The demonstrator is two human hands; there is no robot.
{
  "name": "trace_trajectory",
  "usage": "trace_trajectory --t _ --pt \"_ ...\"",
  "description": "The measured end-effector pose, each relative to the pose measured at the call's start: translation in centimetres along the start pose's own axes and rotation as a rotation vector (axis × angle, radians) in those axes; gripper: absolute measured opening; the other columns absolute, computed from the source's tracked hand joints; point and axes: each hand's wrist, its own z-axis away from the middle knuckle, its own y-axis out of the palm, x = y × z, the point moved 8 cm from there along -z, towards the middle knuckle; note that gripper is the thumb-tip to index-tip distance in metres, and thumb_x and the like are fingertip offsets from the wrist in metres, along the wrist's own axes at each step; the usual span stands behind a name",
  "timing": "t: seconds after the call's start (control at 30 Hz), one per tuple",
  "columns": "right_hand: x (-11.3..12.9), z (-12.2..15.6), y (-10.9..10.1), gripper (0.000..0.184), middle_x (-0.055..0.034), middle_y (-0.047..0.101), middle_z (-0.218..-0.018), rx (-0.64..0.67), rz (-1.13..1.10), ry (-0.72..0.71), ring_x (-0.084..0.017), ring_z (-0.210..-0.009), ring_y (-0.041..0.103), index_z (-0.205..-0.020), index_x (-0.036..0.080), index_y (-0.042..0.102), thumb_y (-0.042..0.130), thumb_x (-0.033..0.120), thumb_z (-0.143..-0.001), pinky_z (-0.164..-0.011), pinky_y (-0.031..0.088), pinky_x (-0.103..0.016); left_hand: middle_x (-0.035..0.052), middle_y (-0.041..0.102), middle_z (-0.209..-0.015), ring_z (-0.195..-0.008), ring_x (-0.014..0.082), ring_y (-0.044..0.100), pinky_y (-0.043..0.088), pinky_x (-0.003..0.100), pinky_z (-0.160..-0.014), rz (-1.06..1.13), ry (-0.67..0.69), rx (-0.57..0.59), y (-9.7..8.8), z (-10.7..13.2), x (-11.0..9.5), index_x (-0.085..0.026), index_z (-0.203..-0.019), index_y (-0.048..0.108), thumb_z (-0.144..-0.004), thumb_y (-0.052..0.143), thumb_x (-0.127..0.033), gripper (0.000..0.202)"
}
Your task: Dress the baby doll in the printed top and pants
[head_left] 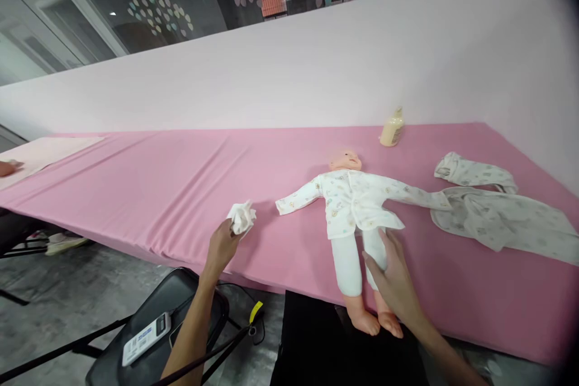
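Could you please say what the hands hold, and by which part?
The left hand grips a crumpled white cloth by its near side; the right hand touches the doll's clothed leg.

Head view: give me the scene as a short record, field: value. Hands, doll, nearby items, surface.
Left hand: holds crumpled white cloth above the table
Right hand: at the doll's trouser leg; firmness of grip unclear
Doll: face up, patterned top, white trousers, arms spread, bare feet past the near table edge
Bottle: upright, beyond the doll
Patterned fabric: loose, at picture right
Table: pink cover
Chair: black, white device on it
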Motion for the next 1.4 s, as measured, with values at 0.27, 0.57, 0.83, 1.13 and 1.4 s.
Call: trace_trajectory --t 0.27,0.57,0.83,1.13,1.4 --pt "0.7 -5.8 1.8 0.064 -0.0077 0.034 -0.152 -0.013 -0.077 -0.059 -0.027 -0.142 0.030 -0.150 0.025 0.031 0.049 0.041 -0.091 -0.116 0.030 -0.048 0.0057 0.067 -0.085 -0.073 0.0183 0.061 0.044 0.026 -0.065 0.827 -0.011 -0.016 -3.9 -2.6 -6.5 -0.013 -0.099 0.064 -0.074 0.072 -0.051 0.046" --pt "11.7 -5.7 -0.2 0.053 -0.0096 0.037 -0.148 0.034 0.031 -0.362 -0.028 -0.138 0.033 -0.141 0.024 0.044 0.050 0.047 -0.094 -0.113 0.032 -0.047 0.0020 0.062 -0.083 -0.078 0.0143 0.054 0.043 0.027 -0.077 0.749 0.392 0.590 -3.9 0.1 -19.7 -0.016 -0.085 0.060 -0.094 0.046 -0.047 0.036" --pt "20.9 -5.1 -3.5 0.026 0.0024 0.052 -0.072 0.431 -0.150 -0.460 -0.014 -0.069 0.051 -0.105 0.020 0.061 0.058 0.043 -0.091 -0.067 0.044 -0.029 0.0011 0.060 -0.072 -0.061 0.0133 0.053 0.035 0.026 -0.059 0.040 0.762 0.385 -11.0 3.3 -26.2 -0.018 -0.090 0.060 -0.099 0.032 -0.033 0.033" --pt "27.4 -4.2 -11.6 0.014 0.0005 0.057 -0.080 0.218 -0.332 -0.590 -0.012 -0.071 0.055 -0.089 0.018 0.054 0.061 0.030 -0.089 -0.063 0.043 -0.024 0.0006 0.061 -0.077 -0.067 0.0116 0.056 0.039 0.021 -0.059 0.117 0.853 0.254 -20.1 3.5 -32.0 -0.016 -0.093 0.066 -0.093 0.045 -0.041 0.032" --pt "26.3 -3.6 -18.0 0.018 0.0060 0.048 -0.061 0.034 -0.444 -0.509 -0.008 -0.046 0.043 -0.105 0.023 0.052 0.061 0.030 -0.090 -0.045 0.032 -0.021 0.0034 0.066 -0.102 -0.084 0.0151 0.063 0.048 0.022 -0.065 0.222 0.853 0.422 -19.2 3.0 -29.7 -0.022 -0.112 0.063 -0.090 0.055 -0.039 0.029"
